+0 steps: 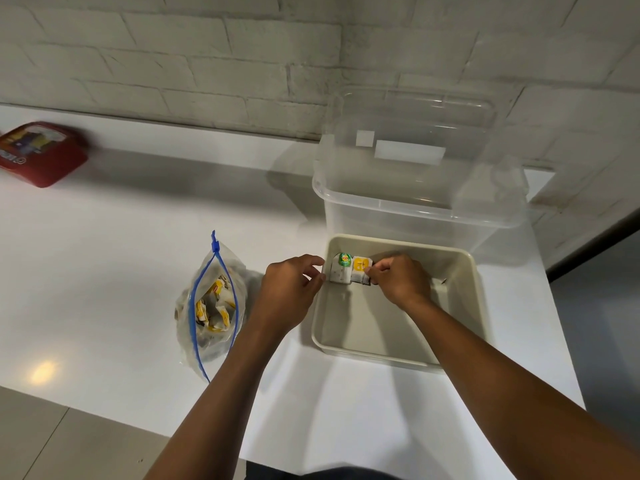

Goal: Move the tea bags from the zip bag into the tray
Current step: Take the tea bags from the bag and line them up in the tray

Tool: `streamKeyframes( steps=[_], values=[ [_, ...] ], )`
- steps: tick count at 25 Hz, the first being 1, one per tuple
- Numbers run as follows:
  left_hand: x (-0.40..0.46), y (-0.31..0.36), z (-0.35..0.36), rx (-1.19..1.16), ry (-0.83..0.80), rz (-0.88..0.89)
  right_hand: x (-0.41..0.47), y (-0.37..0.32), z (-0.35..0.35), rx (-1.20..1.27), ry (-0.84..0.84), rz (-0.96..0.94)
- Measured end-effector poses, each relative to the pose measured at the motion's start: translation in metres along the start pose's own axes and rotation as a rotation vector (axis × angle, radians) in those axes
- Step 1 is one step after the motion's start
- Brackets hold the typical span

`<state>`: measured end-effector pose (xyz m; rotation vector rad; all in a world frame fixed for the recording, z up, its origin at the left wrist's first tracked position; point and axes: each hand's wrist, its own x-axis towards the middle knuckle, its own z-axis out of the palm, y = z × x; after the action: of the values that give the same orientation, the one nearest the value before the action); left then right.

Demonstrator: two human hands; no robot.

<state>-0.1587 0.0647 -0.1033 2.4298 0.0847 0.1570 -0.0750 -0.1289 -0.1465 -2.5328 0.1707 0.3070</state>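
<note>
A beige tray point(381, 355) sits on the white counter. Two tea bags stand side by side against its far left wall, one with a green tag point(341, 268) and one with a yellow tag point(360, 268). My right hand point(398, 278) is inside the tray and pinches the yellow-tagged bag at its right edge. My left hand point(291, 292) has its fingers curled at the tray's left rim, beside the green-tagged bag. Left of the tray lies the clear zip bag point(211, 306) with a blue zipper, open at the top, with several yellow-tagged tea bags inside.
A large clear plastic box point(415, 188) with its lid stands right behind the tray, against the white brick wall. A red packet point(41, 154) lies at the far left of the counter. The counter's front edge runs close below the zip bag, with floor tiles beyond it.
</note>
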Motion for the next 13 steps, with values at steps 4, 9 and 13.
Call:
streamKeyframes(
  steps=[4, 9, 13],
  values=[
    [-0.003, 0.001, -0.002, 0.005, 0.042, -0.001, -0.006, -0.001, -0.016, -0.079, -0.025, -0.01],
    [-0.009, 0.009, -0.016, 0.017, 0.094, 0.006, -0.042, -0.024, -0.037, -0.07, 0.103, -0.173],
    [-0.035, 0.013, -0.034, 0.012, 0.194, 0.03, -0.091, -0.064, -0.044, 0.165, 0.106, -0.379]
  ],
)
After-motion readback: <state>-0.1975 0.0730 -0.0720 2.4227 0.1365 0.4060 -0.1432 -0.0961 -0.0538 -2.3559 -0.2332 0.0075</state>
